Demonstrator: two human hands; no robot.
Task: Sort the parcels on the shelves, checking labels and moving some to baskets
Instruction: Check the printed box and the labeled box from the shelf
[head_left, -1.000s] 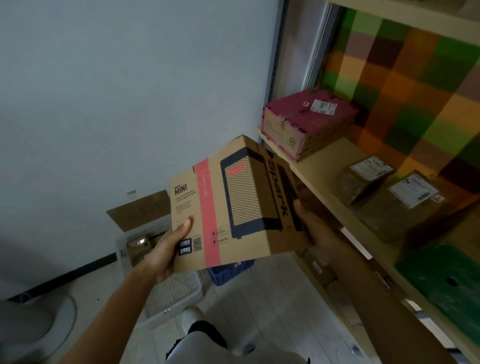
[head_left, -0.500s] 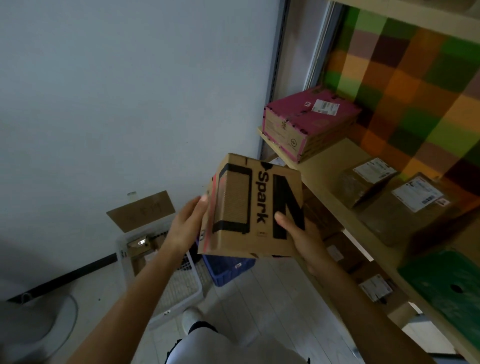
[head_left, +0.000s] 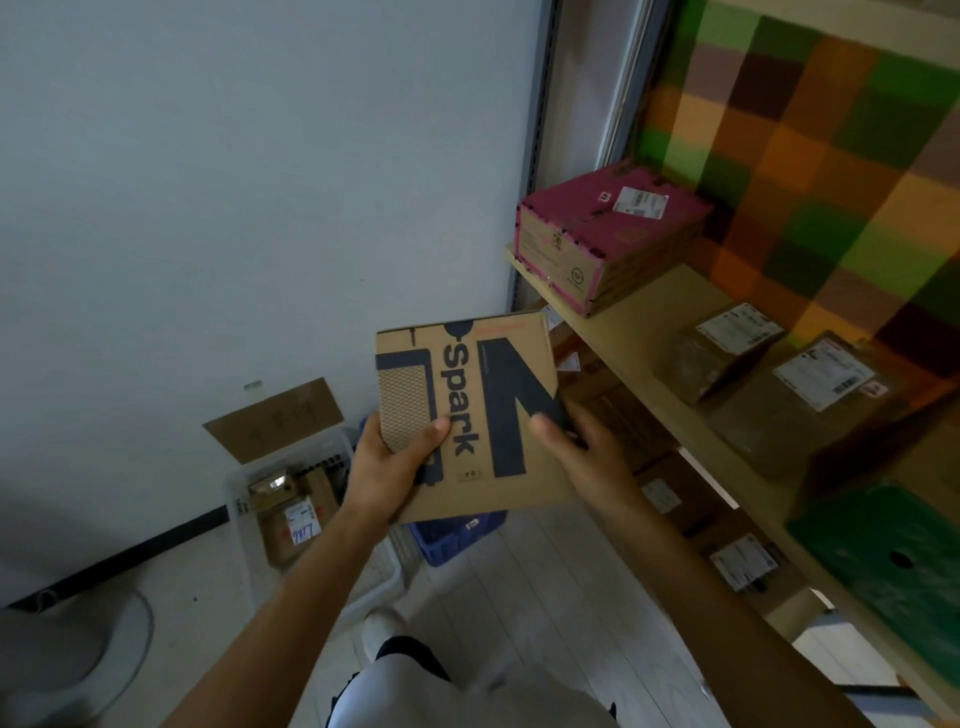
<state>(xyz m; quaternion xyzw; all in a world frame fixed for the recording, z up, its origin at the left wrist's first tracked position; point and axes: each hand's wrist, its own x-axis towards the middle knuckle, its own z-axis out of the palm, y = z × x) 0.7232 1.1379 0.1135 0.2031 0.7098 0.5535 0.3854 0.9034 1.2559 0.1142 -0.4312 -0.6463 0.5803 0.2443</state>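
left grip clamped on Spark box, thumb across its printed face | right grip clamped on the box's other edge, thumb on top | box was held tilted between both grips | shelf just right of right grip, pink box beyond it | white basket and blue basket below the grips

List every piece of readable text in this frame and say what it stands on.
"Spark": printed on the held cardboard box.
"9817": handwritten, as far as it reads, on the label of the parcel in the white basket.
Too small or blurred to read: the labels on the pink box, the small brown parcel and the large brown parcel on the shelf; the writing on the cardboard sign.
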